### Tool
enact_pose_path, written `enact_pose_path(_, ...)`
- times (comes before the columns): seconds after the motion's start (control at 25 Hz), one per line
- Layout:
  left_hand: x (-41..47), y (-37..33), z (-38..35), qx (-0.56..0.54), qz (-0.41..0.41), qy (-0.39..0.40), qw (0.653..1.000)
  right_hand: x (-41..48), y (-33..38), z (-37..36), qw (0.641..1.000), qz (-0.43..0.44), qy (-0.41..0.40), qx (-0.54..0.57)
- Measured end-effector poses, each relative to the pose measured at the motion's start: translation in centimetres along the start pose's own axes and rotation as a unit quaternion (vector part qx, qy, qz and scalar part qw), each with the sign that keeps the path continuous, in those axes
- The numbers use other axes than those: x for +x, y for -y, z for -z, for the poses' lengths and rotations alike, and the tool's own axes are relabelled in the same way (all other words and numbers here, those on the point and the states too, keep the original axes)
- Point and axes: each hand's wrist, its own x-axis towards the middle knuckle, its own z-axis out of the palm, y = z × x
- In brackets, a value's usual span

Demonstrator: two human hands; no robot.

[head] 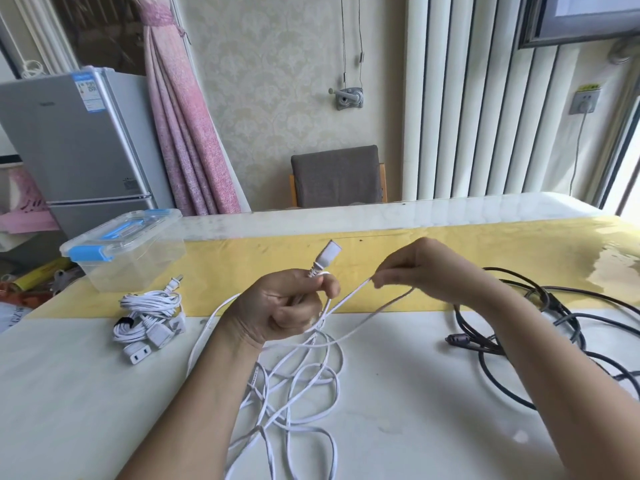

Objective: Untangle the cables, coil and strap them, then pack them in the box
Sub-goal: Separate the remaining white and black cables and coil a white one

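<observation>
Head view — left fingers (294,315) grip, right fingers (385,277) pinch one white cable (350,293); one bundle (149,311) — maybe two black cables (550,301).

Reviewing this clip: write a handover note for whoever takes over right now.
Left hand grips the white cable just below its connector; right hand pinches a strand of it.
Done: one white bundle lies coiled and strapped left of the hands.
Left: coil and strap this white cable, untangle the black cable on the right, pack everything in the lidded box.
</observation>
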Motion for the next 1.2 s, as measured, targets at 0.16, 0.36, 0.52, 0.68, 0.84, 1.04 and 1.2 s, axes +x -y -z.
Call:
enact_pose_path(0.16,0.8,0.7,0.0,0.082,0.016,-0.083,0.993,-0.2,-0.7,2.0,0.972,-0.047,-0.221,0.07)
enact_pose_path(0.36,2.1,1.6,-0.3,0.203,0.07,-0.184,0.959,0.3,-0.1,2.2,0.871,-0.096,-0.279,0.394)
enact_pose_path(0.52,2.5,2.2,-1.2,0.212,0.104,-0.214,0.948,0.4,1.3,0.4,0.865,-0.044,-0.241,0.438)
enact_pose_path(0.68,3.8,2.4,-1.5,0.117,0.013,-0.344,0.932,0.0,2.9,-0.8,0.896,0.058,-0.19,0.398)
enact_pose_path(0.84,4.4,2.1,0.2,0.033,-0.061,-0.453,0.889,-0.4,4.3,-3.2,0.934,0.13,-0.118,0.312)
enact_pose_path(1.04,3.2,1.2,1.9,-0.1,-0.099,-0.434,0.89,-1.2,4.5,-6.1,0.974,0.196,0.041,0.102)
enact_pose_path(1.2,1.3,-0.7,2.5,-0.198,-0.242,-0.435,0.844,-0.6,3.1,-6.2,0.982,0.13,0.136,0.031)
